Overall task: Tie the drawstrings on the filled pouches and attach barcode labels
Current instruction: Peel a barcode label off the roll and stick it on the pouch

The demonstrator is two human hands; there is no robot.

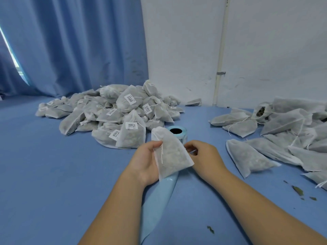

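**Surface and room.** You work at a blue table top set against a pleated blue curtain on the left and a white wall on the right. A pale vertical pipe runs down the wall. A heap of filled grey-white pouches bearing barcode labels lies at the far centre-left. A spread of unlabelled filled pouches lies at the right, with dried leaf fragments near it. A roll of labels on pale blue backing stands just behind your hands, and its loose strip of pale blue backing paper trails toward you between your forearms.

**Task item.** The white mesh drawstring pouch is lifted above the table, between your hands and in front of the roll. Its long axis runs from near to far. The gathered neck points away from you and slightly left, and the flat bottom edge faces you. Its white drawstring hangs down the front face.

**Hands.** Your left hand grips the pouch's left edge, thumb on the front and fingers behind. Your right hand sits at the right edge with fingers curled; whether they pinch anything cannot be told.
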